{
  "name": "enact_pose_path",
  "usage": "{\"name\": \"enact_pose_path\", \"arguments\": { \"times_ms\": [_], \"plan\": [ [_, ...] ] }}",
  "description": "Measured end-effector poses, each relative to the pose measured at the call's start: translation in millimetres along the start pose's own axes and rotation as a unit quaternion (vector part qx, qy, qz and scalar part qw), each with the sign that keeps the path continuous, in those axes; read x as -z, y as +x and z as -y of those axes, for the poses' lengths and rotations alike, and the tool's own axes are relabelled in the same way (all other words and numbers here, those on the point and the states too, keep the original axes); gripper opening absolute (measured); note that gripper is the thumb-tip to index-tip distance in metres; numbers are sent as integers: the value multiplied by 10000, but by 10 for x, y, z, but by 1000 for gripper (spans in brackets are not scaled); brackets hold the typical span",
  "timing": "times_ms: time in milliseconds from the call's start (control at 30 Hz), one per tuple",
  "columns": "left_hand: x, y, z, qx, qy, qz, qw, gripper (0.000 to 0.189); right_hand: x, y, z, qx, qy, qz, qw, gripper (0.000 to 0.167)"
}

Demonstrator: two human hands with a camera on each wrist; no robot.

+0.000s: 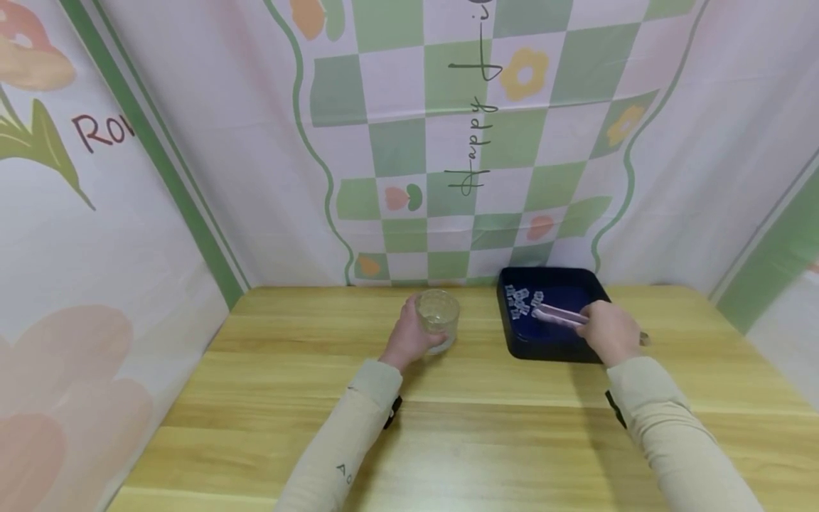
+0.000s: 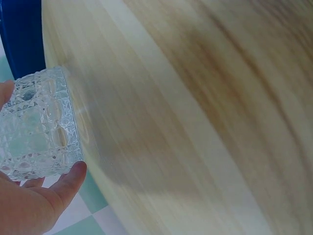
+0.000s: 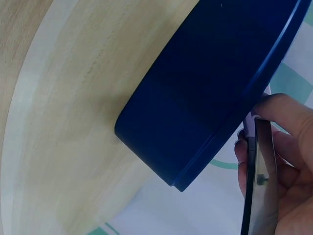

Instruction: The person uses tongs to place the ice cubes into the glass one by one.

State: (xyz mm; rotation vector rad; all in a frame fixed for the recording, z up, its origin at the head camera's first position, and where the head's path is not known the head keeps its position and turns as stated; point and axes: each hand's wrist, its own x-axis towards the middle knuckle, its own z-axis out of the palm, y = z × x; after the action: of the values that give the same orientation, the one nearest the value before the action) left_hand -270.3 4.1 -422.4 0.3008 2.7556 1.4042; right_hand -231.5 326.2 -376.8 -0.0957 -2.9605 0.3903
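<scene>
1. Tumbler [image 1: 440, 323] of clear, pattern-cut glass is in the left hand [image 1: 408, 340], left of the tray [image 1: 544, 350] and well apart from it, over the wooden tabletop [image 1: 486, 441]. Whether its base touches the wood, I cannot tell.
2. The left hand is wrapped round the tumbler's side, one fingertip near the base edge in the left wrist view. That is a sound place to hold: low on the wall, with the mouth unobstructed.
3. The glass looks thick, so it is probably rigid and fairly heavy for its bulk. The raised pattern should help the skin grip; wet, it could slide. A knock or drop might chip it.
4. The right hand [image 1: 611, 333] grasps slim tongs [image 1: 561, 316] by their rear part, the working end reaching into the tray. They are likely light and springy; a hold further back would give reach but less control, and too hard a squeeze could make small items shoot out.
5. The clear, chunky pieces [image 1: 521, 302] cluster at the tray's left side. They look hard, light and perhaps slick, so they are best pinched across opposite faces. Whether the tongs have one between their tips is too small to tell.
6. The dark blue tray seems stiff; its raised rim offers the handiest hold.
</scene>
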Motion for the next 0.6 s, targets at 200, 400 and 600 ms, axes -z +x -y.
{"name": "enact_pose_path", "arguments": {
  "times_ms": [200,400,600],
  "plan": [
    [1,-5,-15,29,-51,9,10000,95,35,-13,-28,15,91,-155,9998,19],
    [-8,15,-2,-71,-139,-31,9999,94,107,-10,-29,4,161,-429,9990,24],
    [3,10,-4,-102,-163,-45,9998,93,195,23,52,228,315,-792,9961,21]
  ]
}}
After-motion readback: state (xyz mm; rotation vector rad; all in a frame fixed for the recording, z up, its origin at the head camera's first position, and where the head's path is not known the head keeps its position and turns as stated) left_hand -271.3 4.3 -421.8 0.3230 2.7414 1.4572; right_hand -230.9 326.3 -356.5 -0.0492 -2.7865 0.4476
